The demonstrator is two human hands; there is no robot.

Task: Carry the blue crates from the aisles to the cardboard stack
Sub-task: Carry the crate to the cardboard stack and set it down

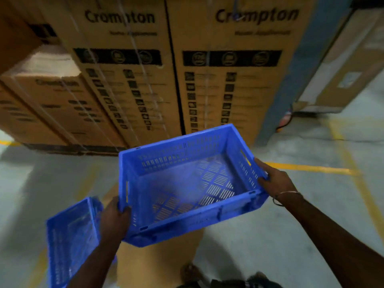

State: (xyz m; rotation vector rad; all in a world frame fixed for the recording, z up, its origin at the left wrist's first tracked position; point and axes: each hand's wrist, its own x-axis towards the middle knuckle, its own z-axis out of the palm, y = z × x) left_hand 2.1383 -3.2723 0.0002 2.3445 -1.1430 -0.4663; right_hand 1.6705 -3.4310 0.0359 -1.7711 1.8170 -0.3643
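Note:
I hold an empty blue slotted crate in front of me, tilted, above the floor. My left hand grips its left end wall near the handle slot. My right hand grips its right end wall, fingers curled over the rim. A second blue crate sits low at the left, beside my left forearm. A brown cardboard sheet or box lies under the held crate. A tall stack of brown printed cardboard boxes stands straight ahead.
Lower cardboard boxes stand at the left. A blue pillar and a wrapped box are at the right. The grey concrete floor has yellow lines. My feet show at the bottom.

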